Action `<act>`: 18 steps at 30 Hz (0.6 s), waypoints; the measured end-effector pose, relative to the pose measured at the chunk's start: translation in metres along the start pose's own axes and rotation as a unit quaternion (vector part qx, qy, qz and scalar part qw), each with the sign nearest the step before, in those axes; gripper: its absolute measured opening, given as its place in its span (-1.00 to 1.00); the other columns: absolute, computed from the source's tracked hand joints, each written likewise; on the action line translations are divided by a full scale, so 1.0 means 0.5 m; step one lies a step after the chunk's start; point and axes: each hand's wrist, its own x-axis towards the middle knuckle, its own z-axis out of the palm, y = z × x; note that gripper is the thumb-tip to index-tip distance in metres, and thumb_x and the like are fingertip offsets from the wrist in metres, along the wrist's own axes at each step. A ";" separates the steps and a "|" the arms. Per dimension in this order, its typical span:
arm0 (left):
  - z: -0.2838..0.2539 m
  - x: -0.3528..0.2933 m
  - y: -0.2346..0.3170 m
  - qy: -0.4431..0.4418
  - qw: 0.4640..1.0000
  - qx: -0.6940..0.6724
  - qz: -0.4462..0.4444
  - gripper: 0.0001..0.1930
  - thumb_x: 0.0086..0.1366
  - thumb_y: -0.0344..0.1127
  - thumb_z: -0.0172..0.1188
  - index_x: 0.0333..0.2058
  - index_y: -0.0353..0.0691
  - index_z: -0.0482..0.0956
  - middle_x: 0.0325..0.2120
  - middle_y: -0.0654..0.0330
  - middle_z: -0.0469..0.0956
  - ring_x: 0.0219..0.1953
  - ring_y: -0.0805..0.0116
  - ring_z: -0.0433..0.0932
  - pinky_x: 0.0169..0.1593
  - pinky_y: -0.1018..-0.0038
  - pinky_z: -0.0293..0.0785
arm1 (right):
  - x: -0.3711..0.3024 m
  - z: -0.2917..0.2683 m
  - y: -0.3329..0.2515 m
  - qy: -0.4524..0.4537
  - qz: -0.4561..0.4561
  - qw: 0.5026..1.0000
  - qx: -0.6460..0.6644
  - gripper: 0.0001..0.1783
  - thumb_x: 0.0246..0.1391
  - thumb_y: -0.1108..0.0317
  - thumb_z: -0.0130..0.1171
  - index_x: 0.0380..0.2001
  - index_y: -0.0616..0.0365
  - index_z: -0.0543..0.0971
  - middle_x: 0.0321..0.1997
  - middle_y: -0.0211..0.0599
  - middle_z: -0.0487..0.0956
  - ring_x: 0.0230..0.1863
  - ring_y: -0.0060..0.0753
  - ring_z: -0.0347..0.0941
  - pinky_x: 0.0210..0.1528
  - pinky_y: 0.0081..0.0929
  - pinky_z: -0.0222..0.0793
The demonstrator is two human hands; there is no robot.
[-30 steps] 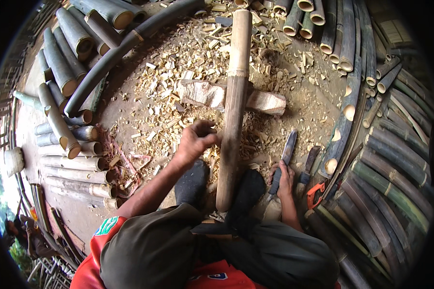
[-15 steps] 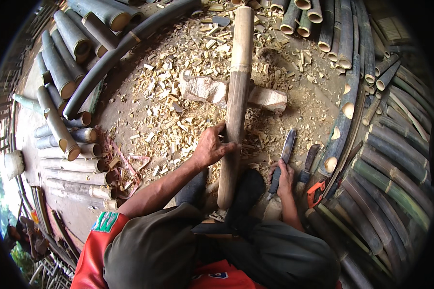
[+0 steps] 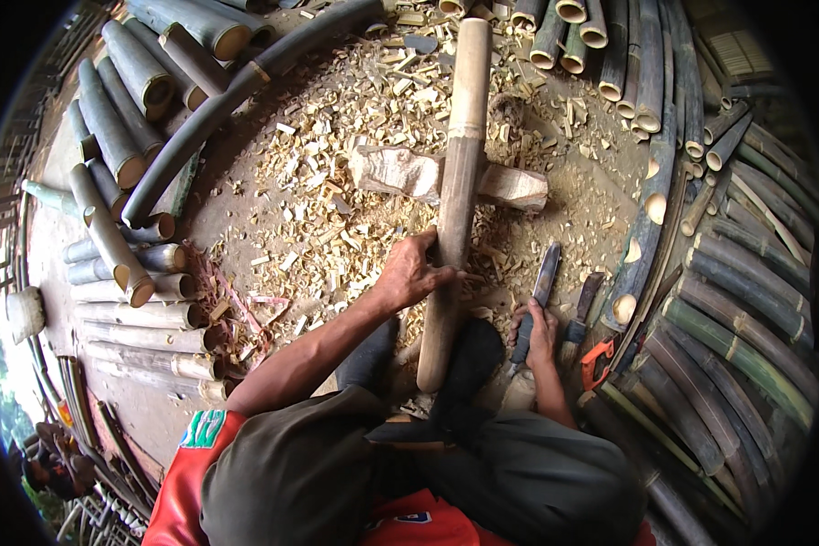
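Note:
My left hand is wrapped round the lower part of a bamboo pole, thumb across its top side. The pole's near end lies between my feet, and its pale far end points away from me. Midway it rests across a rough, hewn wooden block. In my right hand is a knife, its dark handle in my closed fingers and its blade pointing away from me. The knife is apart from the pole, to its right.
A second blade with a dark handle and an orange-handled saw lie right of my right hand. Cut bamboo lengths line the right side; more bamboo pieces lie left. Wood chips cover the ground. Another person is at far left.
The far end of the bamboo pole has swung slightly right, my left hand moving with it. The wooden block appears a little further right. My right hand still holds the knife in nearly the same place.

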 end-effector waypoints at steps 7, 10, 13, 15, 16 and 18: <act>0.017 0.012 0.011 0.013 0.999 -0.043 0.006 -0.37 0.12 -0.22 0.56 0.02 -0.55 0.51 -0.31 -0.16 0.70 -0.29 0.14 0.72 -0.15 0.22 0.63 | -0.012 0.000 -0.035 0.023 -0.076 0.994 -0.074 -0.57 0.46 -0.01 0.01 -0.17 0.19 0.52 -0.62 -0.33 0.47 -0.74 -0.46 0.36 -0.69 -0.44 0.31; 0.042 -0.007 -0.009 0.072 0.994 -0.086 -0.013 -0.17 0.14 -0.21 0.56 0.22 -0.65 0.37 -0.11 -0.20 0.69 -0.15 0.16 0.72 -0.01 0.29 0.65 | -0.065 0.045 -0.161 -0.004 -0.205 0.945 -0.255 -0.65 0.52 0.12 -0.08 -0.10 0.21 0.51 -0.61 -0.40 0.45 -0.68 -0.55 0.37 -0.62 -0.47 0.29; 0.047 0.004 0.027 0.051 0.983 -0.164 -0.063 -0.27 0.15 -0.21 0.55 0.16 -0.59 0.46 -0.08 -0.14 0.68 -0.09 0.18 0.71 0.01 0.31 0.65 | -0.035 0.041 -0.254 -0.101 -0.363 0.836 -0.399 -0.70 0.47 0.19 -0.03 -0.10 0.23 0.52 -0.58 -0.19 0.48 -0.60 -0.22 0.47 -0.52 -0.21 0.33; 0.047 0.011 0.020 0.026 0.988 -0.123 -0.088 -0.33 0.15 -0.20 0.55 0.10 -0.55 0.51 -0.13 -0.10 0.70 -0.16 0.23 0.72 -0.04 0.32 0.66 | -0.027 0.073 -0.308 -0.121 -0.403 0.774 -0.473 -0.74 0.44 0.23 0.03 -0.14 0.23 0.51 -0.56 -0.02 0.51 -0.57 0.00 0.52 -0.47 -0.07 0.36; 0.044 0.010 0.011 0.018 0.990 -0.100 -0.102 -0.37 0.14 -0.20 0.54 0.06 -0.54 0.54 -0.15 -0.08 0.71 -0.19 0.26 0.72 -0.06 0.32 0.67 | -0.034 0.100 -0.343 -0.138 -0.387 0.751 -0.517 -0.76 0.43 0.23 0.06 -0.16 0.23 0.50 -0.55 0.03 0.51 -0.53 0.09 0.53 -0.45 -0.02 0.37; 0.045 0.009 0.008 0.033 0.990 -0.103 -0.091 -0.47 0.14 -0.21 0.53 -0.03 -0.46 0.60 -0.25 0.01 0.73 -0.27 0.32 0.72 -0.13 0.34 0.67 | -0.049 0.144 -0.399 -0.162 -0.346 0.698 -0.605 -0.78 0.41 0.24 0.11 -0.19 0.21 0.48 -0.52 0.14 0.53 -0.45 0.25 0.55 -0.41 0.07 0.40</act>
